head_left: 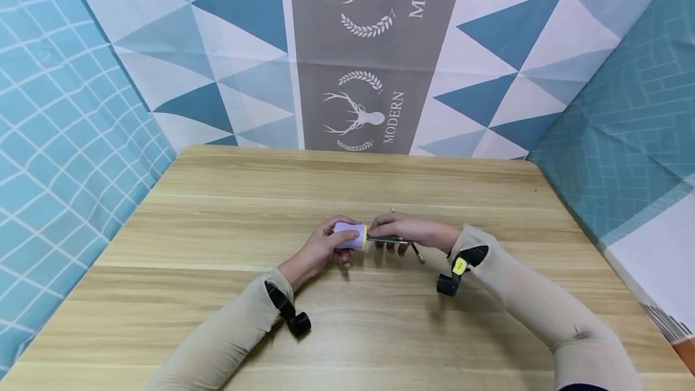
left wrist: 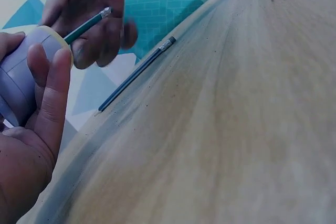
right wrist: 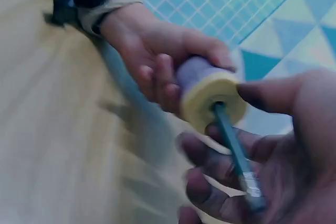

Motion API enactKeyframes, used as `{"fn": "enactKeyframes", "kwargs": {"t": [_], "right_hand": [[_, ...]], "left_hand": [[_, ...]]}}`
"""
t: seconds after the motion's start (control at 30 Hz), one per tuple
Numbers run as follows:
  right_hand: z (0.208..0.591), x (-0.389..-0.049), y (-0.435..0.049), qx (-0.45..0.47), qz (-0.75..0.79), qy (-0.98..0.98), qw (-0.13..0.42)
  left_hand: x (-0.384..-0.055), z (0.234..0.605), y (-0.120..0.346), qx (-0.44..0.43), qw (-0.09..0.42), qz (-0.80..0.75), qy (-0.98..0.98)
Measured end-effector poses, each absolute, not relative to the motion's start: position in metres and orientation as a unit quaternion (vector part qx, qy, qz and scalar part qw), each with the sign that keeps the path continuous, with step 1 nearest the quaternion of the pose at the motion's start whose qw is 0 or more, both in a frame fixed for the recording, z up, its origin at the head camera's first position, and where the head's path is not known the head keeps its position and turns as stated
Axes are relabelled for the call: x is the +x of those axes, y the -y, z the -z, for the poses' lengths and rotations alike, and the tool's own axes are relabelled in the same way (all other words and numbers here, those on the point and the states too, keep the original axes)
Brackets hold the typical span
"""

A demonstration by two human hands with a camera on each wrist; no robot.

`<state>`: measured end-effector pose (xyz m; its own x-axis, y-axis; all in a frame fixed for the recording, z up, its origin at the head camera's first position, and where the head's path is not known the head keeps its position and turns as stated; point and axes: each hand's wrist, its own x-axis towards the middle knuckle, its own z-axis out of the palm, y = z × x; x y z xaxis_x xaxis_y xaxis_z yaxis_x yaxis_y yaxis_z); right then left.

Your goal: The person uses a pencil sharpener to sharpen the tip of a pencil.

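My left hand (head_left: 317, 250) grips a purple pencil sharpener (head_left: 346, 235) with a yellow end, thumb on one side and fingers beneath. A green pencil (right wrist: 233, 148) stands in the hole of that yellow face (right wrist: 202, 111), its metal band and eraser end outward. Around the pencil hovers my right hand (head_left: 409, 230), fingers loosely bent and thumb apart from them. In the right wrist view its thumb (right wrist: 270, 94) comes up to the yellow rim. A second, dark pencil (left wrist: 134, 76) lies on the table, partly hidden behind the right hand in the head view.
The wooden table (head_left: 217, 312) stretches out beneath both hands. Patterned cloths hang at the back (head_left: 244, 77) and along both sides. A strapped camera (head_left: 298, 323) sits on the left wrist, and another camera (head_left: 447, 285) on the right.
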<state>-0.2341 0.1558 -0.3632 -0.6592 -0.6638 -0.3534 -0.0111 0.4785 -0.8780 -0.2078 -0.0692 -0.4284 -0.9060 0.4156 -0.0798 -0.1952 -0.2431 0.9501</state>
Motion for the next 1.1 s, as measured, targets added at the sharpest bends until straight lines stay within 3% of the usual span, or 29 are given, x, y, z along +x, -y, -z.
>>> {"fn": "enactKeyframes", "kwargs": {"t": [0.4, 0.53, 0.63, 0.73, 0.83, 1.1], "right_hand": [[0.382, -0.216, -0.151, -0.524, 0.135, -0.828, -0.148], [0.391, -0.224, -0.147, -0.57, 0.04, -0.773, -0.276], [0.395, -0.23, -0.144, -0.584, 0.027, -0.745, -0.322], [0.396, -0.232, -0.142, -0.585, 0.06, -0.746, -0.312], [0.393, -0.233, -0.139, -0.571, 0.126, -0.773, -0.247], [0.373, -0.237, -0.132, -0.399, 0.367, -0.836, 0.091]], "left_hand": [[-0.211, 0.429, 0.07, 0.073, 0.177, -0.804, -0.562], [-0.211, 0.43, 0.068, 0.065, 0.179, -0.807, -0.558], [-0.211, 0.431, 0.067, 0.059, 0.181, -0.808, -0.558], [-0.21, 0.432, 0.066, 0.051, 0.182, -0.809, -0.556], [-0.21, 0.433, 0.066, 0.043, 0.178, -0.811, -0.555], [-0.209, 0.43, 0.068, 0.044, 0.177, -0.81, -0.557]]}}
